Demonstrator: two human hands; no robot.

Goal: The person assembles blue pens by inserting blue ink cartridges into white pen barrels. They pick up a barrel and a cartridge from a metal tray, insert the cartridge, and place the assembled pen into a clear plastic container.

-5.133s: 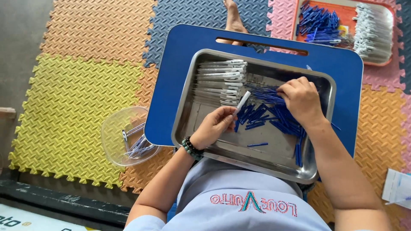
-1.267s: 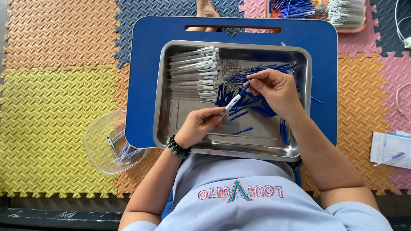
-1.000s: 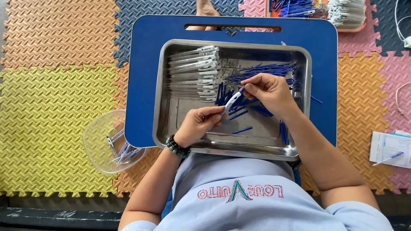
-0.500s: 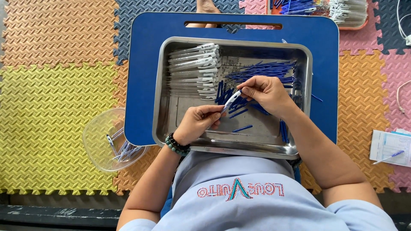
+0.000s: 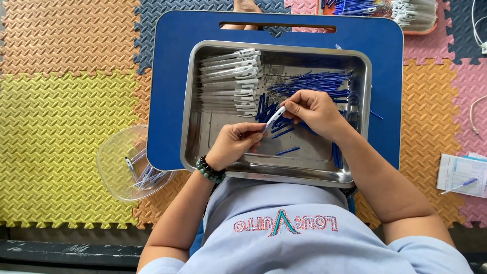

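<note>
The left hand (image 5: 234,143) and right hand (image 5: 314,109) meet over a steel tray (image 5: 203,147), fingers pinched on one white pen barrel (image 5: 274,117) held slanted between them. Loose blue refills (image 5: 314,81) lie heaped just behind the right hand; finished white pens (image 5: 231,76) are stacked at the tray's far left. The tray sits on a blue lap table (image 5: 172,76). A clear plastic bowl (image 5: 114,157) rests left of it on foam mats (image 5: 61,101).

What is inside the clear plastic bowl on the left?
The clear plastic bowl holds a few pens, white and blue, lying loose at its bottom. The blue lap desk covers its right edge.
</note>
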